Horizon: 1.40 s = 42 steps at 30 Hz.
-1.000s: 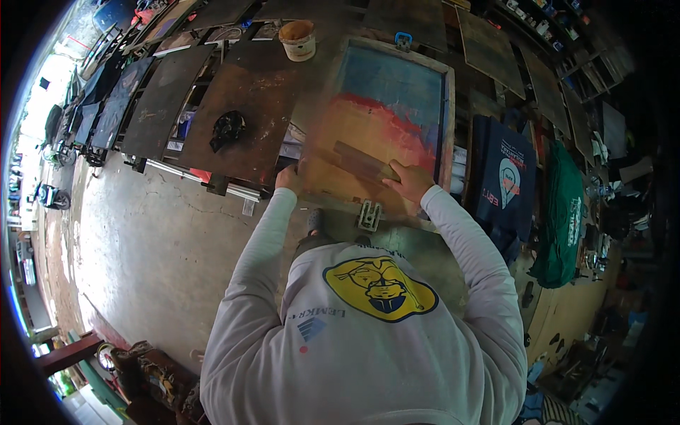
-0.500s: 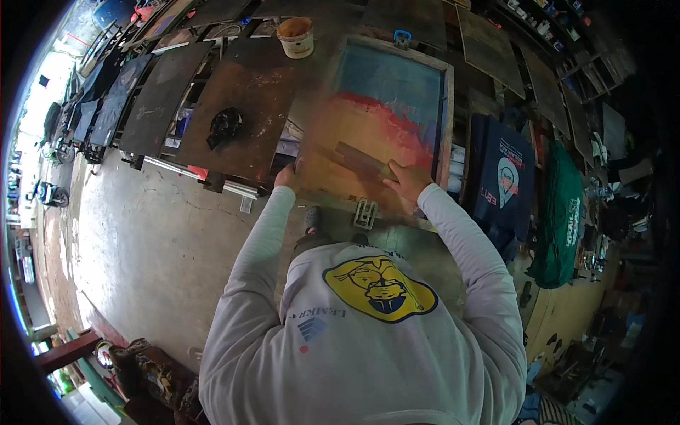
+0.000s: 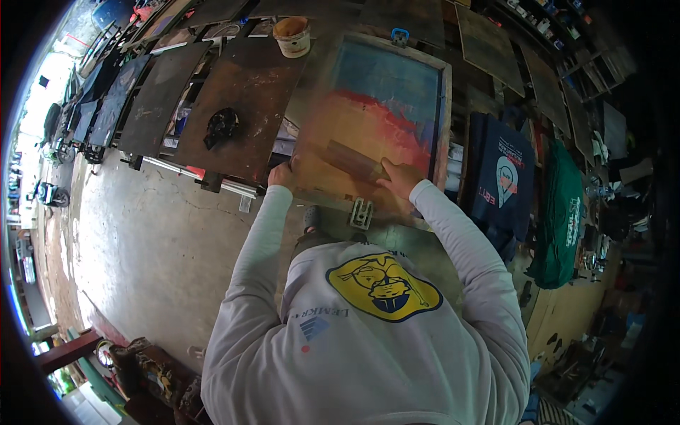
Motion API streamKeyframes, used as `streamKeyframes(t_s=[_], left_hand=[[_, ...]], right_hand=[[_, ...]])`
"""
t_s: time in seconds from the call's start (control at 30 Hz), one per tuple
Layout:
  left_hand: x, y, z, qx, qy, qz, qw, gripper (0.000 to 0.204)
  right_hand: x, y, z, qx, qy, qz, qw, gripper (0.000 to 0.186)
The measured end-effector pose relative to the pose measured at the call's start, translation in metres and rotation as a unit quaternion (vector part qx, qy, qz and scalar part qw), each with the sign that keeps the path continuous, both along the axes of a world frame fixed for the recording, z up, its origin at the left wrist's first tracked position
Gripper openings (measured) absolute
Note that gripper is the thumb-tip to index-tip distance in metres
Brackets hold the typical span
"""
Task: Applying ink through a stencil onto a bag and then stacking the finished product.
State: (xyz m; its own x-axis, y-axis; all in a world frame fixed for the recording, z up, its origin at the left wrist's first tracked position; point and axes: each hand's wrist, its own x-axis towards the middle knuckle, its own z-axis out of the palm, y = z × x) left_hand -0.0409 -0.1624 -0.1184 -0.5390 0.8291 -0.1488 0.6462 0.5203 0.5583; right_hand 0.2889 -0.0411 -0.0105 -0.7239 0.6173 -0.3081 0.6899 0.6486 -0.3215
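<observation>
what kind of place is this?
Most likely a screen-printing workshop. The hands, left and right, work a squeegee on a framed screen smeared with red and orange ink. A row of flat dark platens runs alongside, and printed shirts hang to the right.

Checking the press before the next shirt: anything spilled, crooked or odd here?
Nothing stands out. Both hands, left hand and right hand, grip the squeegee on the inked screen frame; the ink tub stands upright.
</observation>
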Motion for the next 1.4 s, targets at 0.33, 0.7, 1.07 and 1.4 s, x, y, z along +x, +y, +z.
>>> streamKeyframes(t_s=[0.33, 0.7, 1.07, 1.4], left_hand=[[0.003, -0.001, -0.023, -0.002, -0.025, 0.03, 0.999, 0.077], [-0.004, 0.001, 0.008, 0.02, 0.022, -0.007, 1.0, 0.073], [-0.002, 0.003, 0.003, 0.02, 0.009, 0.005, 1.0, 0.072], [-0.002, 0.001, -0.001, 0.022, 0.003, -0.007, 1.0, 0.073]], right_hand=[[0.005, 0.009, -0.007, -0.039, 0.122, -0.042, 0.991, 0.046], [-0.003, 0.005, 0.001, 0.021, 0.023, -0.017, 0.999, 0.043], [-0.004, 0.011, -0.006, 0.016, 0.033, -0.016, 0.999, 0.044], [-0.005, 0.012, -0.006, 0.013, 0.028, -0.021, 0.999, 0.043]])
